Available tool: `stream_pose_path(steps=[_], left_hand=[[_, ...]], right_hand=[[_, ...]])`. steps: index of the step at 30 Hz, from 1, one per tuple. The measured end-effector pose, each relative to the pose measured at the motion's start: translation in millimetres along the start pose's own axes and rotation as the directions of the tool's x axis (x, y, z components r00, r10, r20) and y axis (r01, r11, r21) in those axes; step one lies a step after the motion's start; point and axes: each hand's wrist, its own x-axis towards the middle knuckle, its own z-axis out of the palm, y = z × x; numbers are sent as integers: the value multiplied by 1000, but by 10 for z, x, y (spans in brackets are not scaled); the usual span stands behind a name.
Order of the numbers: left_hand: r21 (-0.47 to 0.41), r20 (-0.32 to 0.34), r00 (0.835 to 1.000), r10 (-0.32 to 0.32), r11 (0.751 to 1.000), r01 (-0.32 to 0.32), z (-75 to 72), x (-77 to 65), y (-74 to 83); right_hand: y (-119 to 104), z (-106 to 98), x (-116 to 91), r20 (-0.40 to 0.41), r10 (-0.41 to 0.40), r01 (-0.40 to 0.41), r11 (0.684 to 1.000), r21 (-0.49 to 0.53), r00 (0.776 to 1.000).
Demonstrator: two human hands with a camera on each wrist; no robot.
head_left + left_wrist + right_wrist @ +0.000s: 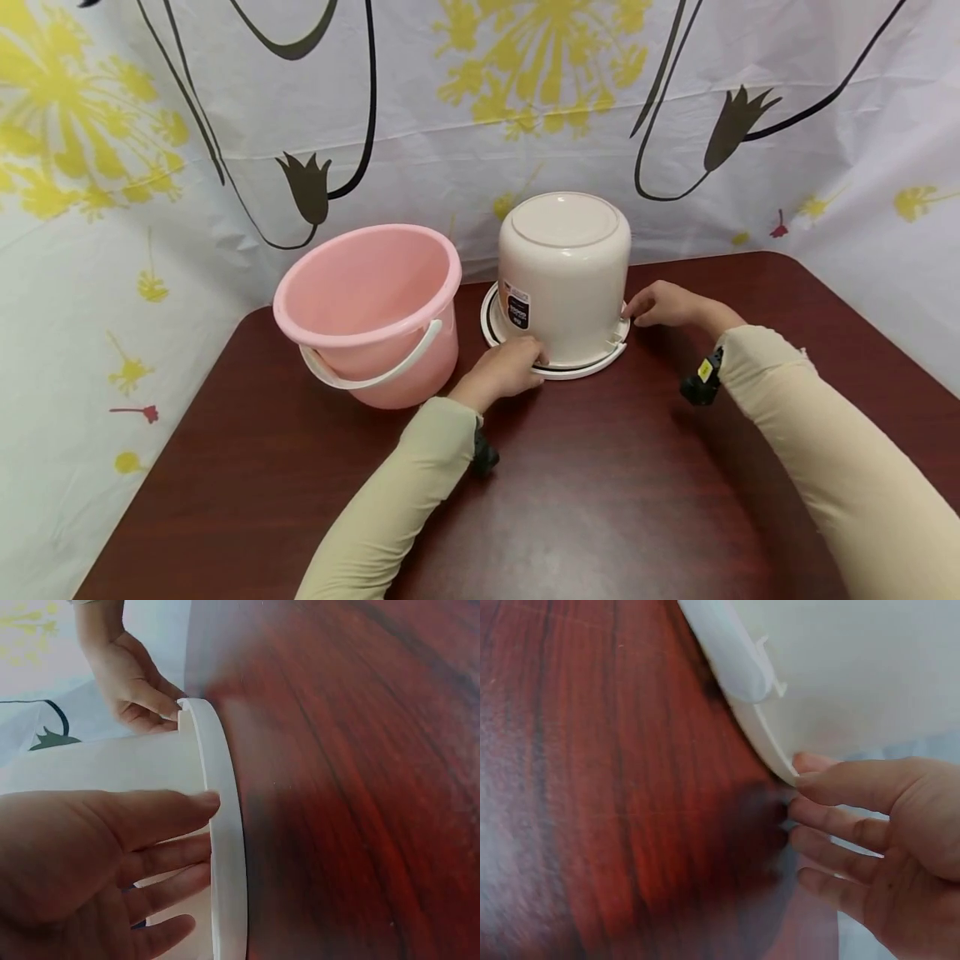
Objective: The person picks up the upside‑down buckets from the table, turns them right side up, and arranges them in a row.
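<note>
A cream-white bucket (566, 275) stands upside down on the table, its base upward and its rim down. The white handle (229, 840) lies along the rim. My left hand (510, 367) is at the near left of the rim, holding its edge with thumb and fingers. At the right side, my right hand (671, 304) pinches the rim between thumb and forefinger; its other fingers spread loosely below, as the right wrist view shows. A dark label with an orange part (516, 307) is on the bucket's left side. The bucket's inside is hidden.
A pink bucket (442, 358) with a white handle (390, 375) stands left of the white one, mouth upward and close to my left forearm. The dark red wooden table (600, 500) meets a white flower-patterned sheet (420, 125) at the back and sides.
</note>
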Motion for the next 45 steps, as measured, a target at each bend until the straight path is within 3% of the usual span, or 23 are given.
stream_pose_path(steps=[15, 18, 21, 25, 33, 39, 45], left_hand=[[57, -39, 999, -18, 998, 20, 80, 74, 18], [79, -40, 999, 14, 997, -10, 91, 71, 18], [122, -59, 994, 87, 989, -79, 90, 68, 17], [137, -118, 976, 182, 977, -165, 64, 58, 13], [28, -222, 951, 213, 977, -212, -33, 5, 45], [-12, -314, 908, 279, 955, -297, -127, -3, 84], [-113, -386, 861, 332, 909, -401, -204, -3, 118]], right_hand=[[85, 182, 43, -182, 47, -61, 996, -69, 982], [86, 190, 39, -183, 52, -66, 995, -74, 982], [80, 179, 23, -177, 61, -75, 995, -70, 982], [53, 137, -8, -180, 73, -81, 996, -34, 981], [9, 47, -102, -231, 77, -81, 997, -8, 970], [4, -17, -210, -307, 72, -87, 996, -36, 949], [-55, -80, -302, -411, 37, -60, 997, -43, 911]])
